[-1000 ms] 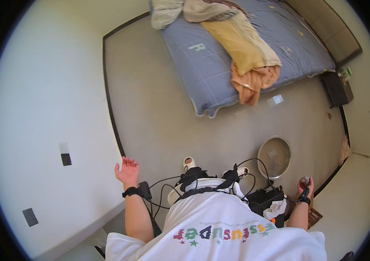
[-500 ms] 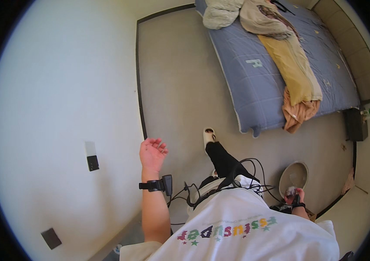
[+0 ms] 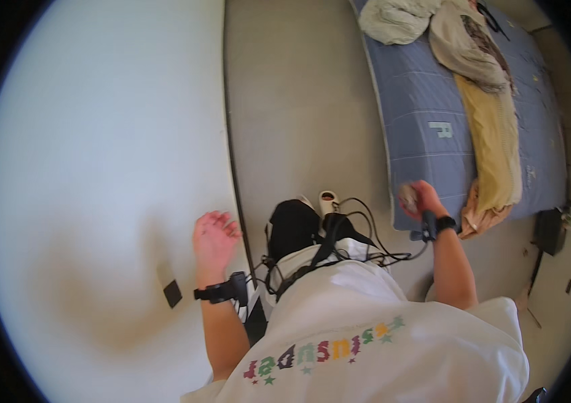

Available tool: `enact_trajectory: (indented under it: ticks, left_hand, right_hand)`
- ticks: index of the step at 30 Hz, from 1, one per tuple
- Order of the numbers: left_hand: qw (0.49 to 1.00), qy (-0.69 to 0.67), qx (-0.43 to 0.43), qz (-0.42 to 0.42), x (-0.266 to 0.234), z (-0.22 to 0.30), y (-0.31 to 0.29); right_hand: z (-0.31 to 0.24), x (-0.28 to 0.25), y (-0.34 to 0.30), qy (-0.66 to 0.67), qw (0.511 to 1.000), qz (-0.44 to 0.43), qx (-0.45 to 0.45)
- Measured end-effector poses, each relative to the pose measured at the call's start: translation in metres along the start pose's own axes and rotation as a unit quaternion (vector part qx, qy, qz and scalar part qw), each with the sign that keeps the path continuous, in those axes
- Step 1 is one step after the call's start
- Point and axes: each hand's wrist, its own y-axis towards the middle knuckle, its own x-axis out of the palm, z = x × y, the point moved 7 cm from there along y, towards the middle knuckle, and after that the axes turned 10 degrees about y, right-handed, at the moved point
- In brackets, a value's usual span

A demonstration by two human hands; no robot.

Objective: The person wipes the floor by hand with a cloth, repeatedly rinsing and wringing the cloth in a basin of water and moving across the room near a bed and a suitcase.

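My right hand (image 3: 425, 196) is closed around a small greyish wad (image 3: 408, 197), which looks like a bunched rag; most of it is hidden in my palm. That hand is held out beside the near corner of the bed (image 3: 406, 127), and from above I cannot tell whether it touches the cover. On the other side, my left hand (image 3: 215, 238) is raised near the white wall (image 3: 111, 134), palm up, fingers loosely bent and holding nothing. Each wrist wears a black strap with a small device.
Black cables (image 3: 372, 235) hang in loops in front of my waist. On the blue bedding lie a yellow blanket (image 3: 490, 144) and crumpled clothes (image 3: 463, 47). A dark nightstand (image 3: 550, 232) stands beyond the bed. Grey floor (image 3: 299, 101) runs between wall and bed.
My right hand has risen out of the basin on the floor with the wad and swung forward toward the bed. My body has moved forward along the wall; the basin is now mostly hidden.
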Motion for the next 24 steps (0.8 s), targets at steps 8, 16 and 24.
enact_trajectory:
  ticks: [8,16,24]
  left_hand:
    - [0.999,-0.054,0.003,-0.005,-0.002,0.127,0.14]
    - [0.99,0.109,0.008,-0.094,0.141,0.271,0.26]
    - [0.916,0.288,-0.022,-0.278,0.339,0.303,0.362]
  right_hand:
    - [-0.12,0.222,0.087,0.006,0.999,-0.046,0.02]
    - [-0.233,0.339,0.122,0.055,0.993,-0.096,-0.035]
    - [-0.354,0.448,0.188,-0.028,0.99,-0.053,-0.127]
